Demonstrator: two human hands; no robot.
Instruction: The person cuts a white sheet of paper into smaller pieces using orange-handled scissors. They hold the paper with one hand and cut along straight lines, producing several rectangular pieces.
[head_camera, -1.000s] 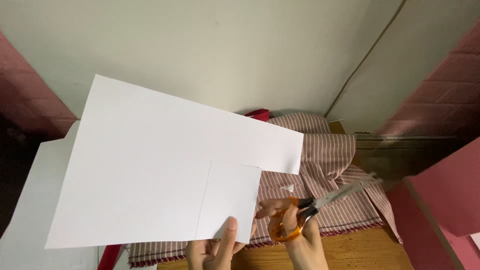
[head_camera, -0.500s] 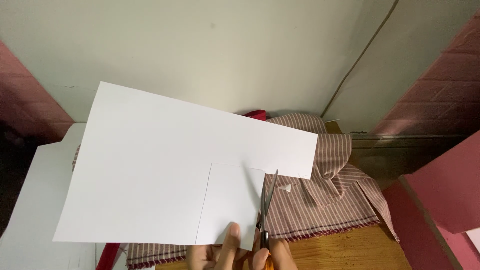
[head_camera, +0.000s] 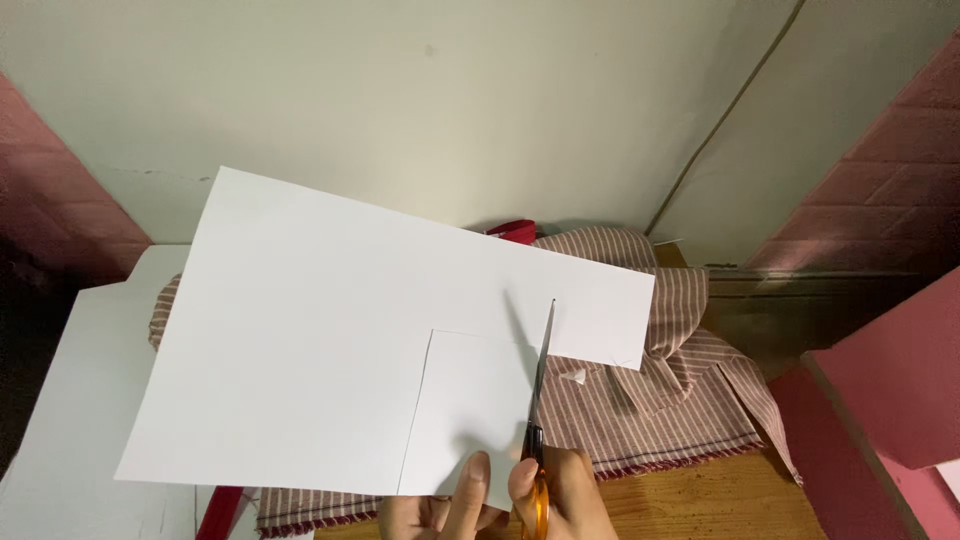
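Above the striped cloth, left hand pinches white sheet; right hand grips scissors; floppy sheet could skew cut.

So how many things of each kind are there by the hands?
White paper sheet: 1
Orange-handled scissors: 1
Striped cloth: 1
Small paper scrap: 1
Hands: 2, left hand and right hand
Total: 6
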